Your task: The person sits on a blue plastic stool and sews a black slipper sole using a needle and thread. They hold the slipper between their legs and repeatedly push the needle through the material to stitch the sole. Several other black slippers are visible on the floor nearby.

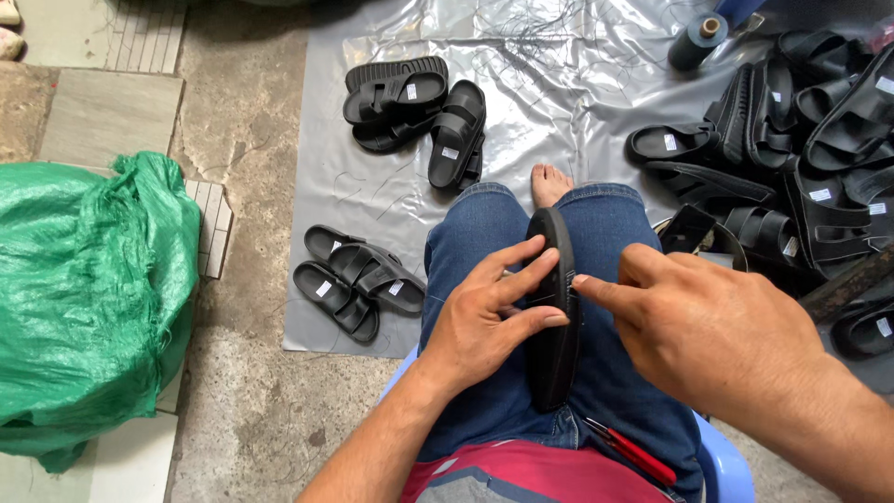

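Judging by the lay-out, partly through: two neat pairs of black sandals set out on the grey plastic sheet at 10 and 11 o'clock, a jumbled heap at 2 o'clock seemingly left to do. Black sandal stood on edge on the lap, dead centre. Left hand cupped around its side, fingers spread along the sole; right hand loosely curled, index fingertip pressed to the sandal's rim.

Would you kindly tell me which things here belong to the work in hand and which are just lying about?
In hand:
- sandal, held on edge on the lap
- left hand gripping it
- right hand touching its edge

Lying about:
- green sack
- thread spool
- red snips
- sandal pile
- plastic sheet
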